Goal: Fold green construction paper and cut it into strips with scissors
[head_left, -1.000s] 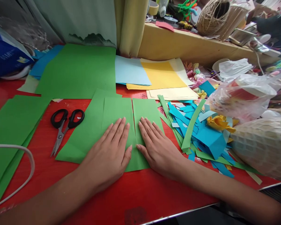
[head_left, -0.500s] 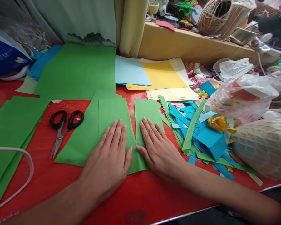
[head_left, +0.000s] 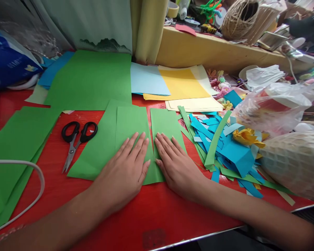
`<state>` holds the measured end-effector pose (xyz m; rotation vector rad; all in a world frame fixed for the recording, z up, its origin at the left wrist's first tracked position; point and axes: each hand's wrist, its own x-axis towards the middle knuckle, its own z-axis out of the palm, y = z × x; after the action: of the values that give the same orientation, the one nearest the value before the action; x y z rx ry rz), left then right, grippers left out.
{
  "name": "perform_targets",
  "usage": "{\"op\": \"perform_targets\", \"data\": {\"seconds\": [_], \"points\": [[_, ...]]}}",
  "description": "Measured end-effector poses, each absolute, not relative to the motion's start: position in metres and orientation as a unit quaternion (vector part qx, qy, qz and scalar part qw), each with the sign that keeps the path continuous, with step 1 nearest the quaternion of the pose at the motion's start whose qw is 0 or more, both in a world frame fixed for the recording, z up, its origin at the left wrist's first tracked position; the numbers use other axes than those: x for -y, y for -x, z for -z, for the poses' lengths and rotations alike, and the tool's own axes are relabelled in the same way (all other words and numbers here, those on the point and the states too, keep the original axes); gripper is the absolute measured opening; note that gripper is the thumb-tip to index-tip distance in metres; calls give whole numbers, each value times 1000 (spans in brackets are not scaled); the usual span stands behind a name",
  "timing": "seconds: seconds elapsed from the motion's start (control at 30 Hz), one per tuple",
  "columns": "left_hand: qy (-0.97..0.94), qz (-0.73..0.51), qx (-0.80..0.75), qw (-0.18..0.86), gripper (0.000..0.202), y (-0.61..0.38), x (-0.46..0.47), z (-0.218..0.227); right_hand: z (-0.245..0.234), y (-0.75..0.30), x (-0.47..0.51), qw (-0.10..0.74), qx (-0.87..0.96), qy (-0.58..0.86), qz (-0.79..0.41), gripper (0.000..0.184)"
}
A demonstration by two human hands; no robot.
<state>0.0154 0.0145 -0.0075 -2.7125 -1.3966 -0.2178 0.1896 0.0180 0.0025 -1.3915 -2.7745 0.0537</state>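
Note:
My left hand [head_left: 128, 164] lies flat, fingers stretched out, on a folded sheet of green paper [head_left: 96, 153]. Under its fingers is a folded flap [head_left: 132, 120] of that green paper. Flat on a second green flap [head_left: 166, 120], to the right, rests my right hand [head_left: 174, 162], fingers extended. A narrow gap parts the two flaps at their upper ends. Both hands hide the lower parts of the flaps. Scissors with black handles [head_left: 72, 144] lie on the red table [head_left: 115, 226] left of the paper, blades slightly apart.
Green sheets [head_left: 18, 139] are stacked at the left, crossed by a white cable [head_left: 40, 174]. A large green sheet [head_left: 94, 80], light blue paper [head_left: 149, 80] and yellow paper [head_left: 180, 83] lie behind. Blue paper scraps [head_left: 232, 153] and a netted bundle [head_left: 295, 164] crowd the right.
Both hands still press flat on the green paper, the left one slightly shifted over its flap. The whole view has shifted a little, with the scissors and paper appearing further right.

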Motion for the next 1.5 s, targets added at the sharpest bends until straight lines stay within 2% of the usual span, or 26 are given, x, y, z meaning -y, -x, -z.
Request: {"op": "perform_targets", "data": {"seconds": [0.5, 1.5], "points": [[851, 77, 518, 29, 57, -21, -12, 7, -2, -188, -23, 3, 877, 480, -22, 54], [848, 90, 521, 31, 58, -17, -10, 9, -4, -190, -21, -4, 864, 502, -31, 54]]}}
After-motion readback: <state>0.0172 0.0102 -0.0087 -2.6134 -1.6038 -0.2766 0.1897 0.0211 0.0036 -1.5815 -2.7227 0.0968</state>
